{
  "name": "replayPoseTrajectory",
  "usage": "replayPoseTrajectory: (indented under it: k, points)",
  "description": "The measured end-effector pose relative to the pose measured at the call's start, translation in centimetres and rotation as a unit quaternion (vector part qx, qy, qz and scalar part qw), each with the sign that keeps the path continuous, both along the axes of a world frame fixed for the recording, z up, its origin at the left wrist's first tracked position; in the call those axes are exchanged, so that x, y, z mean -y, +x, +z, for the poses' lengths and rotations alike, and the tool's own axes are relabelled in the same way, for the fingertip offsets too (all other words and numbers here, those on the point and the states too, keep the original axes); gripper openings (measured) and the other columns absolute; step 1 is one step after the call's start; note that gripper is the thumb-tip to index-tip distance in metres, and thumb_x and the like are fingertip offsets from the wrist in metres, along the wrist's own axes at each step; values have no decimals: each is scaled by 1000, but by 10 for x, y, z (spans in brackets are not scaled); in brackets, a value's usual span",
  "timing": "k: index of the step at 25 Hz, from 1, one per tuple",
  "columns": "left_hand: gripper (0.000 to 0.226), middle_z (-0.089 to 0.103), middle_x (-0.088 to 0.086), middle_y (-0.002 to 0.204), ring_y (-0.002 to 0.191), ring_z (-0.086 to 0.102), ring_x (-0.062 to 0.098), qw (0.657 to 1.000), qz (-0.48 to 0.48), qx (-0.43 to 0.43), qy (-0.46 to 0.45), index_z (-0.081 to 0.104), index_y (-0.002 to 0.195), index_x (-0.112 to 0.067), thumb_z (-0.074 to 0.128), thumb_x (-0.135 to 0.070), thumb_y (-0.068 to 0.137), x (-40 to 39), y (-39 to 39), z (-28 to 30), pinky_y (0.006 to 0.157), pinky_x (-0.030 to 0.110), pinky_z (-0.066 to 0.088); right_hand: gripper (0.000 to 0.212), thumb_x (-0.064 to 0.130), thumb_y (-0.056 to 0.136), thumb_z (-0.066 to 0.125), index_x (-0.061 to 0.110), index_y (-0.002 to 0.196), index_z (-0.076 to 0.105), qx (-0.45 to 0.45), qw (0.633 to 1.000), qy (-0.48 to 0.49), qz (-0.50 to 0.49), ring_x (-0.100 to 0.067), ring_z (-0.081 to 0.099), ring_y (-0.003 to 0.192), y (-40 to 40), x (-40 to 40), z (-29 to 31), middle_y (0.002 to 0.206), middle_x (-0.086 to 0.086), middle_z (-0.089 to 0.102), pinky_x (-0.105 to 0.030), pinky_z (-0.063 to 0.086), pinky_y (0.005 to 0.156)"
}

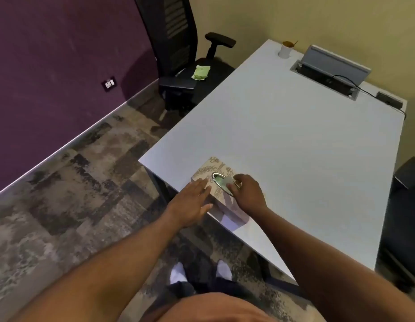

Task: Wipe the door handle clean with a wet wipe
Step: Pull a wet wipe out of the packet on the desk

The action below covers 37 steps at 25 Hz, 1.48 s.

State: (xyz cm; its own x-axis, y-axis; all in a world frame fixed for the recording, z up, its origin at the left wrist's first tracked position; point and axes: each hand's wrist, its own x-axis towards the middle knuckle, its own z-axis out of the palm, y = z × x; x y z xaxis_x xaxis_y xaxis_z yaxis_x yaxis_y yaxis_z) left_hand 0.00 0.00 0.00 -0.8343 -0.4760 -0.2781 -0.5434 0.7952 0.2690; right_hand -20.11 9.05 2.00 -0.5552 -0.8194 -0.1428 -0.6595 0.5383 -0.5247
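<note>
One wipe box (219,182): the left hand (192,205) rests flat and open against it, while the right hand (247,194) pinches one wipe (229,181) at its opening.

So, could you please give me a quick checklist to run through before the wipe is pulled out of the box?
1. Left hand steadying the wipe box: ok, palm flat against its near left side.
2. Right hand pinching a wipe at the oval opening: ok, a pale corner shows between the fingers.
3. Box fully on the table: not ok, it sits at the near corner, close to the edge.
4. Wipe is wet: cannot tell.
5. Door handle within reach: cannot tell, no door in view.
</note>
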Motion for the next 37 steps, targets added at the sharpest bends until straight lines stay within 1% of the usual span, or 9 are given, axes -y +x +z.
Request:
replayPoseTrajectory:
  k: [5,10,19,22,24,26,28,33,37]
  points:
    - [68,16,4,181,167,13,25,999,16,-26,-25,30,172,-20,38,-57,116,-3,0,-7,130,36,3,26,31,96,65,12,102,82,17,999,28,7,-28,73,90,-8,19,3,104,-11,80,-35,57,75]
    - [69,31,14,176,163,27,33,998,18,-38,-45,43,165,-10,43,-57,115,-3,-6,-11,134,47,21,23,29,94,66,14,94,83,46,999,23,-19,-29,74,88,-16,21,6,96,-9,82,-29,47,69]
    - [58,35,11,175,162,30,29,996,32,-26,-75,49,163,-14,45,-47,116,-7,-9,-14,134,51,20,16,29,90,69,26,88,84,188,965,-166,-83,-1,75,82,-9,2,65,85,18,81,-34,62,79]
    - [41,45,7,169,156,40,26,988,141,-64,22,67,147,-15,51,-36,116,-13,-27,9,134,48,24,16,23,92,67,25,89,83,235,944,-210,-96,-9,77,82,-11,-6,87,85,11,82,-41,63,81]
    - [34,57,6,159,147,52,28,880,322,-205,282,74,139,-13,55,-31,116,-16,-42,43,121,40,42,17,20,94,65,20,93,82,297,924,-219,-99,-21,79,82,-11,-9,97,86,1,82,-44,66,80]
    - [38,70,5,146,137,65,29,684,401,-307,527,75,136,-18,53,-41,116,-19,-51,72,106,38,54,17,19,98,63,17,99,80,364,902,-211,-101,-27,80,87,-10,-12,106,94,-6,82,-39,67,75]
    - [46,80,5,129,119,76,26,575,402,-339,627,77,130,-18,57,-55,111,-21,-48,92,97,39,61,18,19,102,60,15,106,77,393,893,-194,-104,-24,80,86,-8,-14,112,100,-8,81,-32,64,68]
    - [20,81,10,117,108,76,24,557,375,-354,651,86,111,-11,84,-15,91,-28,-27,123,80,28,65,18,22,105,58,17,113,74,447,881,-143,-55,-33,73,80,-7,-15,121,98,-19,79,-42,58,70]
    - [10,79,10,105,102,73,23,556,369,-362,651,86,95,-9,86,-18,90,-34,-8,139,83,28,64,22,32,107,57,24,98,76,443,888,-123,-5,-36,73,75,-3,-12,121,91,-18,77,-27,58,63]
